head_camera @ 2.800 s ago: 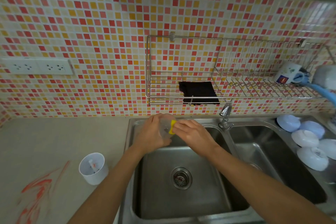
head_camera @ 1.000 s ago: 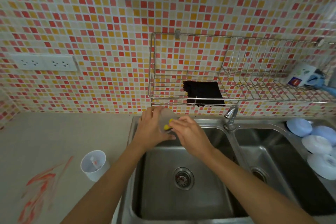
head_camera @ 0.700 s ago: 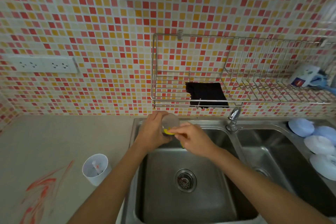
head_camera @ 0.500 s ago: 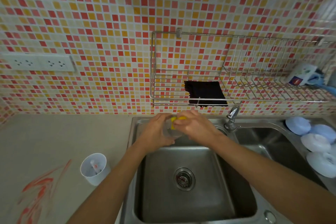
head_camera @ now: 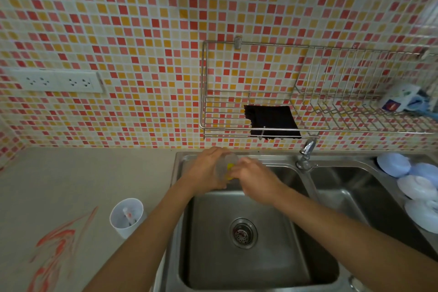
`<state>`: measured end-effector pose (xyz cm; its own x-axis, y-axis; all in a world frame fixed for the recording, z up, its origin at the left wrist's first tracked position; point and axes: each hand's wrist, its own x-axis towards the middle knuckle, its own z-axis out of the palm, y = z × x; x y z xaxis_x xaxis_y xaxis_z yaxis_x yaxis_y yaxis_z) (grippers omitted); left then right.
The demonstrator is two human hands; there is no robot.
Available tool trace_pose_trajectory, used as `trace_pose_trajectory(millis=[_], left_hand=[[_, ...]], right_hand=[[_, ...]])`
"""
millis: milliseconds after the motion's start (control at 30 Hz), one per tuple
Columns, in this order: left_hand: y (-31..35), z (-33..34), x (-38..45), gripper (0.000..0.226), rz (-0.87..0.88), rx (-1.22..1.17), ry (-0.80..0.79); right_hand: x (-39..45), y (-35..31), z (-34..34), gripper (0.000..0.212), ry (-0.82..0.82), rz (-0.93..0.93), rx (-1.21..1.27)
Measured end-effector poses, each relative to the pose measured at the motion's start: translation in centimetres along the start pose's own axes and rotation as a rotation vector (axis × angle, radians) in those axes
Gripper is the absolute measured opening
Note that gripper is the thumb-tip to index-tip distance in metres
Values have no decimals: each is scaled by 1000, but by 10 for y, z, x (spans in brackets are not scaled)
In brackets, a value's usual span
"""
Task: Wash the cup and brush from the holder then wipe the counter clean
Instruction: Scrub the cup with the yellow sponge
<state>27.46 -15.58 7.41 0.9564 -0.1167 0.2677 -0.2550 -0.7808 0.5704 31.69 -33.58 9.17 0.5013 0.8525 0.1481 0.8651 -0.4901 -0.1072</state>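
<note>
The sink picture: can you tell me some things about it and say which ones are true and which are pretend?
1. The left hand holds a see-through cup over the sink. True.
2. The right hand presses something blue into the cup. False: the piece showing between the hands is a yellow sponge.
3. A white holder stands on the counter left of the sink. True.
4. The counter is spotless. False: orange-red smears mark it near the holder.
5. A black cloth hangs on the wire rack on the wall. True.
6. Water pours from the tap. False: no stream shows.
</note>
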Motion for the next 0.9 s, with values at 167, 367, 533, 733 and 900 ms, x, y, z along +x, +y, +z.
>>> trace_pose_trajectory(millis=[167,367,533,733,900], left_hand=[[7,-6,5,79,-11,-53,1],[4,-10,5,89,-13,-28,-115],[3,-6,9,88,-74,-151,-51],[8,4,6,99,-127,-67,15],[7,6,3,104,-114,-13,65]], right_hand=[[2,16,-19,33,63,-187,-324],[-5,10,-7,35,-122,63,147],[-5,10,-14,27,-41,41,192],[-6,4,-8,25,48,62,254],[-9,2,-9,26,55,51,294]])
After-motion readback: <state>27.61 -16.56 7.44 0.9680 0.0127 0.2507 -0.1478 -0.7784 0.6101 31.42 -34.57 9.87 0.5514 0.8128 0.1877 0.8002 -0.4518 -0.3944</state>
